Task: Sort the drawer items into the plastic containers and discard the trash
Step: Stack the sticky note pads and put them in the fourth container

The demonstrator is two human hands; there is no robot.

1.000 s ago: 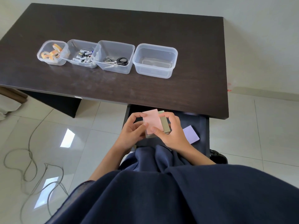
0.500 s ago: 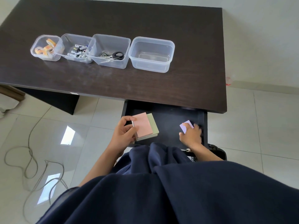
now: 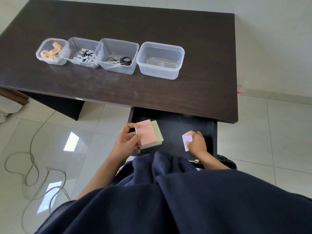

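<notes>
We note the drawer (image 3: 170,122) open under the desk (image 3: 152,92); its near edge is hidden by dark blue cloth (image 3: 168,200), and a small metal part by that edge is too small to identify. Left hand (image 3: 125,141) curls around a stack of pads (image 3: 149,135), pink on top, green below, held over the drawer's left end. Right hand (image 3: 196,142) pinches a purple pad (image 3: 187,141) inside the drawer at its right; fingers cover much of this pad, so we cannot tell whether it is lifted or resting on the drawer floor. On the desk, four clear tubs stand in a row: tape tub (image 3: 51,51), battery tub (image 3: 81,53), scissors tub (image 3: 118,56), and an empty tub (image 3: 160,60) at right. Labels on the batteries are unreadable. White tiled floor; a cord (image 3: 30,166) loops at left; pale wall behind.
</notes>
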